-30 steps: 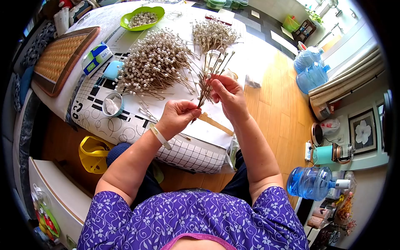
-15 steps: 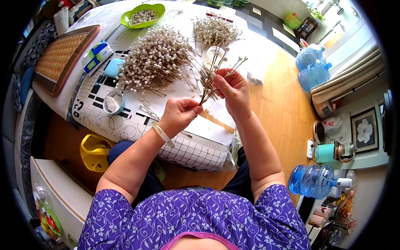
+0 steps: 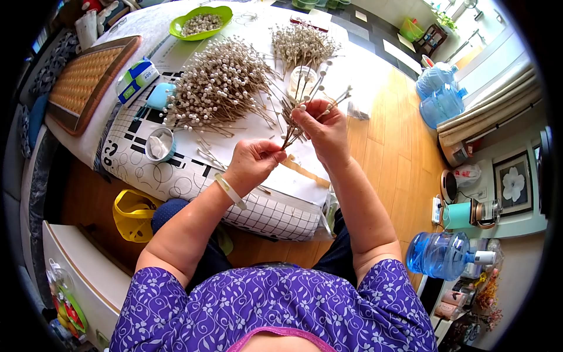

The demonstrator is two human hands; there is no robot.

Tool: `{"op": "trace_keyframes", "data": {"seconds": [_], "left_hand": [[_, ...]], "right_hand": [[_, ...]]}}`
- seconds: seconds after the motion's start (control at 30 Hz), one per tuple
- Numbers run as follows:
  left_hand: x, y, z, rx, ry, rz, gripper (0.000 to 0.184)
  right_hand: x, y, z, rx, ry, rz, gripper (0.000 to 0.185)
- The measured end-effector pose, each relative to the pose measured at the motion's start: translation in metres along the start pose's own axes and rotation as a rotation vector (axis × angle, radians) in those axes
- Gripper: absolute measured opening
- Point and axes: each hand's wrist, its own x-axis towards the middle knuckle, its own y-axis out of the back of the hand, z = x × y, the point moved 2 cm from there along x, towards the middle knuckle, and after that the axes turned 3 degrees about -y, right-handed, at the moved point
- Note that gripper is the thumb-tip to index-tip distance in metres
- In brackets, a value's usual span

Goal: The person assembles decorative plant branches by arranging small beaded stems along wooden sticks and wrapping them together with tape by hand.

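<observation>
Thin brown stems with pale round tips form a small bunch [image 3: 288, 126] over the table's near right part. My left hand [image 3: 253, 161] pinches its lower ends. Higher up, my right hand [image 3: 324, 130] is closed around the upper stems, and some tips fan out past its fingers. A big heap of white-tipped stems [image 3: 220, 85] lies behind my left hand. Farther back is a smaller pile of similar stems [image 3: 302, 44], with a round cream container [image 3: 302, 79] in front of it. Loose stems [image 3: 208, 154] lie left of my left hand.
On the table [image 3: 176, 182] are a green bowl of beads [image 3: 201, 24], a blue-rimmed cup with white material [image 3: 159, 145], a light-blue case [image 3: 160, 96] and a tissue pack [image 3: 138, 80]. A yellow bag [image 3: 134, 217] is below the table edge; water jugs [image 3: 437, 255] stand right.
The upper stems have spread apart, some leaning right past my right hand. My right hand has shifted slightly among them, while my left hand keeps its pinch low on the bunch.
</observation>
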Motion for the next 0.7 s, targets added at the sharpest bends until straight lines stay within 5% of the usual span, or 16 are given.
{"op": "trace_keyframes", "data": {"seconds": [0.7], "left_hand": [[0.0013,0.0012,0.0003,-0.147,0.058,0.001,0.007]], "right_hand": [[-0.0007,-0.0009,0.0036,0.083,0.005,-0.092,0.005]]}}
